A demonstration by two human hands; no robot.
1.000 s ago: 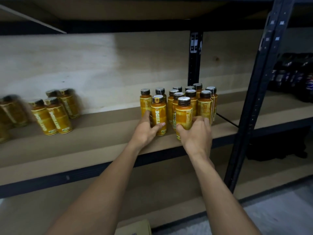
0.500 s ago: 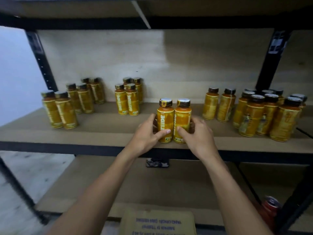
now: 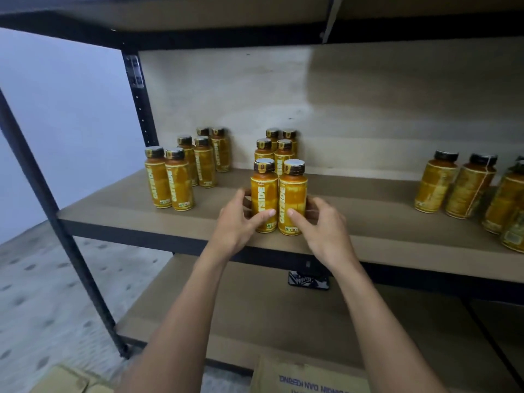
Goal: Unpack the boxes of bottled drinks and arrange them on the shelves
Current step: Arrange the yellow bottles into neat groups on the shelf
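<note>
Bottled drinks (image 3: pixel 293 194), yellow pair. Head view: stood upright, touching, near the front edge of the middle shelf (image 3: pixel 382 222). Clasped low at the sides by left hand (image 3: pixel 235 225) and right hand (image 3: pixel 326 231), thumbs curled onto the labels. Judged rigid, full, fairly heavy (sleeves possibly slick); body grip advised.

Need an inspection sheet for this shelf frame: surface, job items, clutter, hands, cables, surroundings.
Surface: middle shelf board, brown, carrying upright bottles.
Job's things: left front bottle and right front bottle stand side by side in front of a group of four; left group of six; right cluster, partly cut off.
Clutter: small dark object under the shelf edge, unclear what.
Hands: left hand grips the left front bottle; right hand grips the right front bottle.
Cables: nothing seen.
Surroundings: cardboard box below, speckled floor, black frame post.
</note>
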